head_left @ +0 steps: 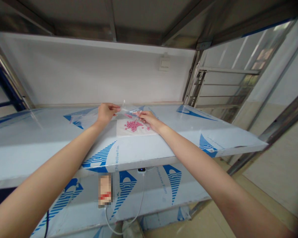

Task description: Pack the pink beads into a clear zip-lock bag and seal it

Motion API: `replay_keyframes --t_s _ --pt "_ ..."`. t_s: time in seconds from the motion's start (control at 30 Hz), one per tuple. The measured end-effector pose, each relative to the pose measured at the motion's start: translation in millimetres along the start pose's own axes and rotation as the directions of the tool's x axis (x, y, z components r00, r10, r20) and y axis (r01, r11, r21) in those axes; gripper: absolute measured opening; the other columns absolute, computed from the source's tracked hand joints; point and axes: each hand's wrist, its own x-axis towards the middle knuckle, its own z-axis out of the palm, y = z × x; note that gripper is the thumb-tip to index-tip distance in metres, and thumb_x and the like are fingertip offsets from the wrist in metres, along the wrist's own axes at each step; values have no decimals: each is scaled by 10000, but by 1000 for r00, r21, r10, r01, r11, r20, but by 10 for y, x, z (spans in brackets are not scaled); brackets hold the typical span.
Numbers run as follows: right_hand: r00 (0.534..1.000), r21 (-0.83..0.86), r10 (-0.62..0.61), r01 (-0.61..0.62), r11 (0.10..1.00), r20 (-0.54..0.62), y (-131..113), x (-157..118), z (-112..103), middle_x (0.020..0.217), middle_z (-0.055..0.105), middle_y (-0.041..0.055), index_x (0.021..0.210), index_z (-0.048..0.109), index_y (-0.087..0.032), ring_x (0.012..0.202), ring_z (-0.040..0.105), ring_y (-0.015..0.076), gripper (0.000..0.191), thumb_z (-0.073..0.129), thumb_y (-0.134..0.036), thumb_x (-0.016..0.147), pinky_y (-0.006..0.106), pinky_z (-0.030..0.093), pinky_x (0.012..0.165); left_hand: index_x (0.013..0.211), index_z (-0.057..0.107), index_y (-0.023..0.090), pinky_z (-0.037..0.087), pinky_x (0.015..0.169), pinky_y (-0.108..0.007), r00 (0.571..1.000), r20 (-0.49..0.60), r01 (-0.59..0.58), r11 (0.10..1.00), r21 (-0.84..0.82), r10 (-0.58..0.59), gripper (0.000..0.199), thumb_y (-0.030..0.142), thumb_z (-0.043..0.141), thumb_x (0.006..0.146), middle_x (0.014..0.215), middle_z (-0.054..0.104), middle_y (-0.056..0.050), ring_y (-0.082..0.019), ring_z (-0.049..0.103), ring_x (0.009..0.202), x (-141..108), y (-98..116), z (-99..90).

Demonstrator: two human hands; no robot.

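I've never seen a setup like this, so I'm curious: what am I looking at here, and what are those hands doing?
This picture comes from a camera worn on a person's head, looking forward and down at their own hands; no machine appears here. The left hand and right hand hold a clear plastic bag between them. Just below, a heap of small pink beads lies on a white sheet, which rests on a table covered in blue-printed protective film.
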Motion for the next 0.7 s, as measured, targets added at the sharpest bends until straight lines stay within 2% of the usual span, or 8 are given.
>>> replay_keyframes --t_s 0.23,0.37,0.5,0.6,0.63,0.7 --pt "999 19 50 -49 999 -19 -58 -34 15 656 583 -12 887 711 -119 471 347 47 254 629 -229 672 204 171 416 834 722 120 516 516 -229 1000 8 -16 999 -37 16 286 318 706 628 777 698 -70 -151 600 680 -33 50 18" --pt "997 33 53 -51 998 -50 -56 -38 10 646 585 -15 886 707 -119 442 324 41 241 599 -184 681 201 172 405 937 700 118 532 559 -244 995 92 -17 993 -118 28 372 359 706 653 875 698 -84 -172 612 775 -76 88 28" --pt "996 40 75 -73 997 -53 -53 -37 12 723 634 5 889 705 -136 437 338 37 227 594 -190 698 195 183 399 1012 670 110 552 643 -285 971 226 115 979 -169 -75 390 336 709 696 916 702 -98 -152 627 743 -120 98 37" --pt "997 38 59 -58 998 -50 -62 -47 20 738 642 2 898 705 -142 436 346 35 224 590 -177 709 190 191 398 943 692 126 547 717 -294 922 343 235 963 -133 -178 298 253 739 678 870 719 -75 -146 650 725 -147 79 65" --pt "997 33 56 -55 998 -44 -69 -54 24 715 633 -2 906 705 -139 435 348 36 225 588 -170 716 189 191 399 902 705 135 543 730 -296 903 380 257 961 -101 -202 253 226 744 670 838 724 -64 -147 655 715 -153 74 76" --pt "998 14 58 -57 998 -33 -88 -72 36 661 608 -13 918 706 -127 435 356 40 228 579 -151 731 189 193 401 807 723 146 540 712 -305 898 391 233 972 -38 -201 157 199 748 661 760 724 -53 -158 658 668 -161 72 96"
